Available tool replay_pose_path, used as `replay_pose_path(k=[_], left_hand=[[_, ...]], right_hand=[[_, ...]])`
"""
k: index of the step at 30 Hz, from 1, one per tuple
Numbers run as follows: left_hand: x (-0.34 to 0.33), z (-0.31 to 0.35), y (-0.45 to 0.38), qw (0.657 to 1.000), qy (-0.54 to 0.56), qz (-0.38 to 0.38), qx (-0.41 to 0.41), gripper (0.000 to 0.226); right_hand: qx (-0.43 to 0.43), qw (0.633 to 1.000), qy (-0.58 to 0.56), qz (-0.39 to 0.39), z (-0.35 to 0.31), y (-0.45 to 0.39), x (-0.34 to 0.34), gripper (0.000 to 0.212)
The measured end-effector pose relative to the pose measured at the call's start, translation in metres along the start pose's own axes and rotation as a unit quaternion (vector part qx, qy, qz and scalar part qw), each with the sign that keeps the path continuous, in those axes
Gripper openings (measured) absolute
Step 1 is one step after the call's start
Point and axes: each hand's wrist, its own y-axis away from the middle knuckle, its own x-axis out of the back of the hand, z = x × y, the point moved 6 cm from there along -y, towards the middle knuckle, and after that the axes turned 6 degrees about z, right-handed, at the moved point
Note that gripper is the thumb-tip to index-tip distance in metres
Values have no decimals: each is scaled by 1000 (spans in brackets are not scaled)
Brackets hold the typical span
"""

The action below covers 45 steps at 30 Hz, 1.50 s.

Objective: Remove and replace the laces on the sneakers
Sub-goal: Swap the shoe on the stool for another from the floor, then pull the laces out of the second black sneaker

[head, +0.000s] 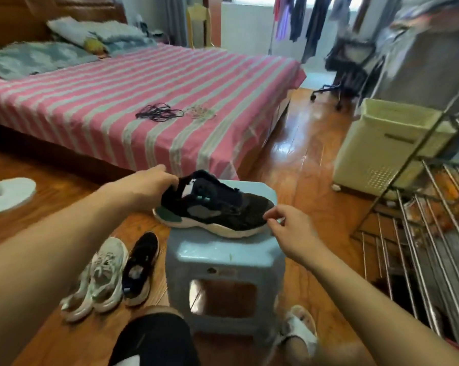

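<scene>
Gripping black sneaker [215, 207] heel, left hand [151, 183]; right hand [289, 228] grip narrow at toe

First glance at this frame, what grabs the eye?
The black sneaker lying across the pale blue stool at centre, with the left hand gripping its heel and the right hand at its toe. Behind it, the pink striped bed carries a bundle of dark laces and a pale one beside it. Three more sneakers sit on the floor left of the stool.
</scene>
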Motion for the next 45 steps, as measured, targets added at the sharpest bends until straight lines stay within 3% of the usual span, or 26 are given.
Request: replay_pose_path(k=[5,8,10,13,19,22,26,32,35,38,45], left_hand=[[9,32,43,999,21,3,-32,25],[5,26,87,990,86,110,36,25],[-1,-6,124,969,107,181,129,25],[-33,-74,185,914,182,210,295,29],[-208,-162,321,807,202,103,545,43],[-312,-179,373,769,191,43,609,43],[-402,-196,393,682,215,46,698,35],[-475,-250,345,762,146,-21,631,43],[-483,-260,334,750,161,-54,639,51],[-471,-264,338,739,146,-31,657,51],[-358,-267,281,792,186,45,579,29]], right_hand=[[13,999,-32,-25,-16,8,-8,16],[42,998,-36,-34,-42,10,-18,17],[68,996,-33,-40,-66,11,-34,18],[106,991,-35,-80,-114,13,-78,18],[142,948,13,-285,-185,44,-250,14],[125,912,84,-382,-167,68,-354,18],[101,861,180,-466,-104,91,-477,22],[32,868,243,-431,-55,50,-564,64],[-6,860,262,-438,-35,39,-599,76],[-53,868,236,-433,-24,35,-618,63],[10,918,253,-306,-96,1,-535,39]])
